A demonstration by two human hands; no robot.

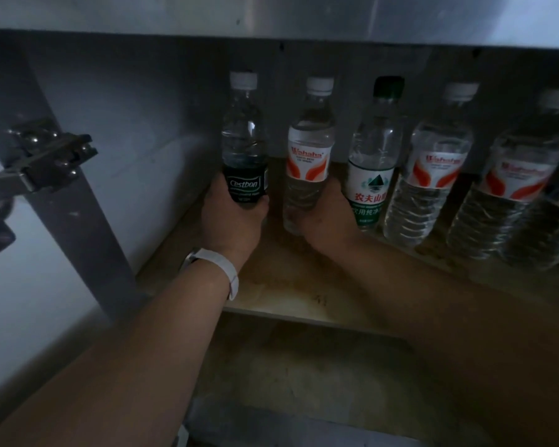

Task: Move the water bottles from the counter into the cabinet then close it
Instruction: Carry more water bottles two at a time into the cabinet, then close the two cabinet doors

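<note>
Dim cabinet interior, its wooden shelf point(271, 285) carrying a row of water bottles along the back wall. The left hand point(233, 217) is wrapped round the base of the C'estbon bottle point(244, 140), and the right hand point(326, 221) is clamped low on the first Wahaha bottle point(309, 150). Gripping low likely keeps each upright while it joins the row's left end. Just beside the right hand stands the Nongfu Spring bottle point(371, 162), crowding it, then two more Wahaha bottles point(430, 175). A door hinge point(46, 156) juts out at left.
</note>
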